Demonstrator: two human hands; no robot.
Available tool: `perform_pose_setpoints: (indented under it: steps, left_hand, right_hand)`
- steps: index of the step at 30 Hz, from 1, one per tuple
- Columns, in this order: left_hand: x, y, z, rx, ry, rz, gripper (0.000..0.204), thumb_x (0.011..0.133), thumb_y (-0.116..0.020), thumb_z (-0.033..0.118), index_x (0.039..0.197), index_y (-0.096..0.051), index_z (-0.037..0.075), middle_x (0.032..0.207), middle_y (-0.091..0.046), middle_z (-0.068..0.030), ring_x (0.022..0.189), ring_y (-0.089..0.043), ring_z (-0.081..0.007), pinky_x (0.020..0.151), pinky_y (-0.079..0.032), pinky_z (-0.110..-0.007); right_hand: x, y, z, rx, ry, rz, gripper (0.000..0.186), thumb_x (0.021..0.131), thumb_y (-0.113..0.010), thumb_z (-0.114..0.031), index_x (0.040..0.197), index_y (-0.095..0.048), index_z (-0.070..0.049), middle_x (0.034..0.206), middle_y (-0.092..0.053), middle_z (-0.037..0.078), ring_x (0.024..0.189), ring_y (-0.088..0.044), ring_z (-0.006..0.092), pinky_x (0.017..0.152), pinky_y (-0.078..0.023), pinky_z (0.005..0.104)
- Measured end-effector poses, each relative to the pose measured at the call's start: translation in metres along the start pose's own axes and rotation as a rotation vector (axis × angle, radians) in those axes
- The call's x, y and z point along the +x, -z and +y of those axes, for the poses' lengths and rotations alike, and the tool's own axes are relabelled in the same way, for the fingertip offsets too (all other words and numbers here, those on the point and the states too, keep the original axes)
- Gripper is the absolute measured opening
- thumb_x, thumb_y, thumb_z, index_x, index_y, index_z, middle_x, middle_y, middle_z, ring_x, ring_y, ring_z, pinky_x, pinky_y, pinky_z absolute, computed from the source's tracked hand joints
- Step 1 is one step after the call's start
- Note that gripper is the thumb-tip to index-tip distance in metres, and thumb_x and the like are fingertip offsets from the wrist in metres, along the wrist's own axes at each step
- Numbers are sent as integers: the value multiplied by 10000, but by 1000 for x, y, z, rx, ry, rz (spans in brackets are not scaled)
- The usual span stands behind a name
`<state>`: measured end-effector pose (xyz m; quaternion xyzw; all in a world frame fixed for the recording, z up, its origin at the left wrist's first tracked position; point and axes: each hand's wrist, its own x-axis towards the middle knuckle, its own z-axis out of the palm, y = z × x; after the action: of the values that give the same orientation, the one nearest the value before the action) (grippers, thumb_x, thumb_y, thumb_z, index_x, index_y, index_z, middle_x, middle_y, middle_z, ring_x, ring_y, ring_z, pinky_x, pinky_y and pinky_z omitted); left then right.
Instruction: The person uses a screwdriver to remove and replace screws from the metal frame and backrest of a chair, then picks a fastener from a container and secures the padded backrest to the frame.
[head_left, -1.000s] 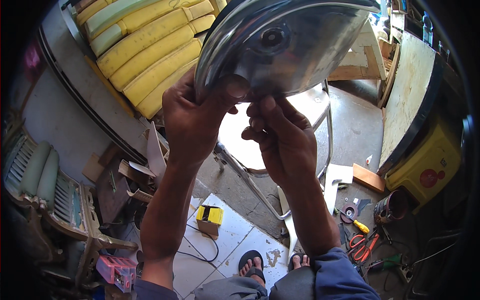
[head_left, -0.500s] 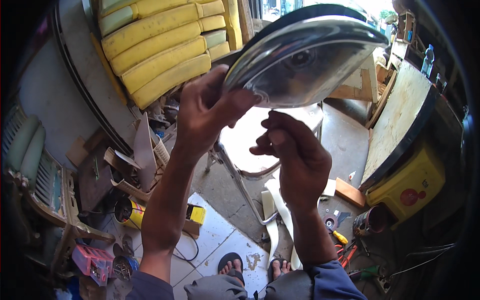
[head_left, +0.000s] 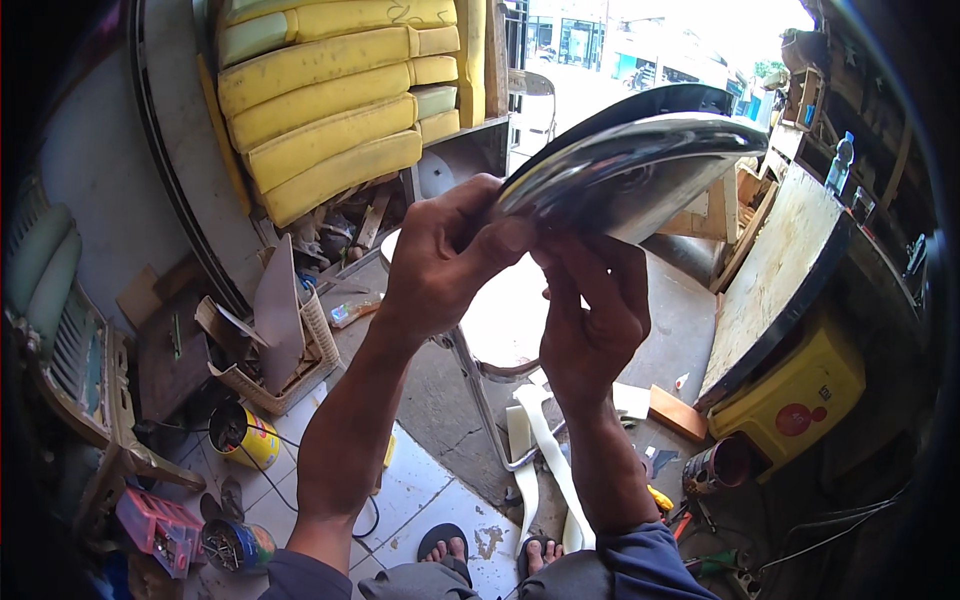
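Note:
My left hand (head_left: 440,255) is closed on the near left edge of a round, glossy panel (head_left: 640,185), dark along its far side and mirror-like on the face toward me. The panel is held up and tilted, its kind unclear. Pinched fingers of my right hand (head_left: 595,315) touch the panel's near edge, close beside the left thumb. What lies between those fingertips is too small or hidden to make out. Below both hands, a bright white surface (head_left: 505,325) sits over a bent metal tube leg (head_left: 480,410).
Yellow foam cushions (head_left: 330,120) are stacked at the far left. A basket of scraps (head_left: 310,340) and a yellow can (head_left: 245,435) stand left. White strips (head_left: 545,450) lie by my feet. A pale board (head_left: 775,270) and yellow plastic piece (head_left: 800,390) stand right.
The panel sits lower in view and shows more edge-on. My right hand has risen from just below it to touch its near edge, beside my left hand. The view has shifted.

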<state>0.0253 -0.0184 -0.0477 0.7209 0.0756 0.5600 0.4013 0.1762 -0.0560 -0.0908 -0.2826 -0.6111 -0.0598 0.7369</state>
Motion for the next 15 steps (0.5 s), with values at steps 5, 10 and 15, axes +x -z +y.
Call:
perform_pose_setpoints:
  steps: [5,10,15]
  left_hand:
    - [-2,2,-1,27,25,0,401,978,-727,343,1079,-651,-38,841,-612,5,778,-504,-32,657,-415,-224]
    - [-2,1,-1,49,30,32,385,968,-740,343,1049,-654,-24,792,-582,26,733,-467,-25,620,-376,-225]
    - [-3,-3,2,89,53,74,341,951,-752,311,1028,-664,-10,742,-556,43,693,-433,-16,590,-340,-218]
  right_hand:
    - [0,0,5,-98,67,-10,226,899,-720,65,1107,-744,-20,1072,-653,96,874,-684,134,598,-597,242]
    - [14,0,-9,78,-157,21,201,841,-789,37,1015,-702,-15,938,-680,92,762,-698,192,646,-589,297]
    - [27,11,-14,-18,-146,-107,184,841,-798,0,990,-702,-51,917,-686,85,734,-702,187,617,-572,315]
